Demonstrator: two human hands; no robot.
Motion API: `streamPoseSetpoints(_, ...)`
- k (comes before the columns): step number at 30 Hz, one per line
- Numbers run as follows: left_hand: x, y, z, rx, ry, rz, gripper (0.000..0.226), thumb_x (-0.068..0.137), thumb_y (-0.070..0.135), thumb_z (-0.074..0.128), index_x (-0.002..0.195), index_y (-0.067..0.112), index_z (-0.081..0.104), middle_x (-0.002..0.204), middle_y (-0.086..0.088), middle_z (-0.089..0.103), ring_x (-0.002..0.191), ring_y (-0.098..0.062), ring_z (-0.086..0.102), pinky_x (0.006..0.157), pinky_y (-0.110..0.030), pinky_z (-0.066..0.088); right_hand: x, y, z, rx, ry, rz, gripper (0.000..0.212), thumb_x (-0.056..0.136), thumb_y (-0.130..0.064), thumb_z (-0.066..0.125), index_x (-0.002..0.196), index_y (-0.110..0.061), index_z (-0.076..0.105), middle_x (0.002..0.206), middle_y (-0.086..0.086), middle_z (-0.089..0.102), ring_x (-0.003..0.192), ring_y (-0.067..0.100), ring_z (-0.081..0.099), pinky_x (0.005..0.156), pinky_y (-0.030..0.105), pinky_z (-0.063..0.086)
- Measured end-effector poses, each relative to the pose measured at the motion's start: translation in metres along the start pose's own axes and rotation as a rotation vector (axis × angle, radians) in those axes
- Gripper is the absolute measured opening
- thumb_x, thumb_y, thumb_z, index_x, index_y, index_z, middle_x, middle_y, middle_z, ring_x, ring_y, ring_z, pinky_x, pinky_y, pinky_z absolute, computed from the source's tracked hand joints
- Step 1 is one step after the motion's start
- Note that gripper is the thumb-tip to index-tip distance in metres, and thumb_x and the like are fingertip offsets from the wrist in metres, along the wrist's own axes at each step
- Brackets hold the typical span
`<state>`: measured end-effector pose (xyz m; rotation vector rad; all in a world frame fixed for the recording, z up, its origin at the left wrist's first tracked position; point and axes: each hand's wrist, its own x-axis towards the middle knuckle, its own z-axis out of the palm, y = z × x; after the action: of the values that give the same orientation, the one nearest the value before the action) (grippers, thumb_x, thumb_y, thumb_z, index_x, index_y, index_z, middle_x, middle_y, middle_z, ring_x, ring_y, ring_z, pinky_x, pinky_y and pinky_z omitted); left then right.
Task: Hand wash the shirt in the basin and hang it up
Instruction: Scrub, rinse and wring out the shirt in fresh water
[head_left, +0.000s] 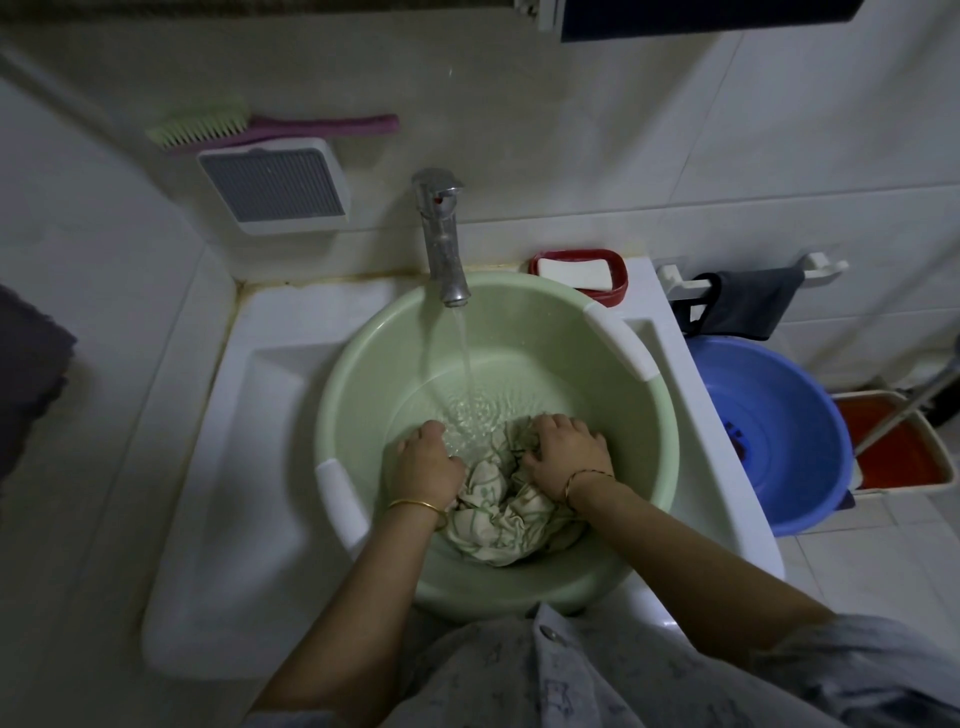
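Note:
A pale green basin (358, 364) with white handles sits in the white sink. A cream shirt (498, 514) with green stripes lies bunched in its near half, wet. My left hand (428, 462) grips the shirt's left side, fingers curled down into the water. On the right side of the cloth, my right hand (566, 452) grips a fold with curled fingers. Water runs from the metal tap (441, 234) into the basin just beyond my hands.
The white sink (249, 415) fills the corner between tiled walls. A red soap dish with a white bar (576, 273) stands behind the basin. A brush (249, 127) lies on a wall tray. At right, below the sink, are a blue basin (779, 431), a dark cloth on a rail (748, 301) and an orange bin (904, 447).

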<state>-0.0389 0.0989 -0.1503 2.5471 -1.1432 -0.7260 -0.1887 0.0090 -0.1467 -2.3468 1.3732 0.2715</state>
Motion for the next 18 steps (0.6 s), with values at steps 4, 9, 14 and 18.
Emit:
streamPoseSetpoints(4, 0.0008, -0.0004, 0.0006, -0.004, -0.008, -0.012, 0.054, 0.077, 0.032, 0.050, 0.127, 0.010, 0.051, 0.128, -0.017, 0.057, 0.119, -0.033, 0.049, 0.102, -0.032, 0.036, 0.0003, -0.0005, 0.0004, 0.001, -0.003, 0.000, 0.050, 0.090, -0.037, 0.045, 0.135, -0.016, 0.039, 0.140, 0.006, 0.042, 0.128, 0.026, 0.038, 0.101, 0.043, 0.033)
streamPoseSetpoints(9, 0.0039, -0.0020, 0.0039, 0.007, 0.020, 0.011, 0.048, 0.081, 0.020, 0.059, 0.127, 0.010, 0.051, 0.128, -0.017, 0.056, 0.119, -0.034, 0.049, 0.101, -0.032, 0.036, 0.0005, -0.0002, 0.0007, 0.000, 0.000, 0.001, 0.050, 0.090, -0.037, 0.045, 0.135, -0.016, 0.039, 0.140, 0.006, 0.042, 0.127, 0.026, 0.038, 0.101, 0.043, 0.033)
streamPoseSetpoints(14, 0.0049, -0.0035, 0.0054, -0.009, 0.014, -0.002, 0.048, 0.082, 0.020, 0.058, 0.129, 0.011, 0.050, 0.131, -0.015, 0.054, 0.122, -0.032, 0.046, 0.101, -0.031, 0.035, 0.0006, -0.0003, 0.0009, -0.002, 0.004, 0.000, 0.050, 0.090, -0.037, 0.046, 0.135, -0.016, 0.039, 0.140, 0.006, 0.042, 0.127, 0.026, 0.038, 0.101, 0.042, 0.033)
streamPoseSetpoints(18, 0.0056, -0.0034, 0.0061, -0.027, 0.012, -0.001, 0.049, 0.082, 0.019, 0.058, 0.129, 0.010, 0.050, 0.131, -0.016, 0.054, 0.123, -0.032, 0.046, 0.101, -0.031, 0.035, 0.0008, 0.0003, 0.0006, -0.001, 0.003, 0.001, 0.051, 0.090, -0.037, 0.046, 0.136, -0.016, 0.038, 0.141, 0.006, 0.041, 0.128, 0.026, 0.038, 0.101, 0.043, 0.033)
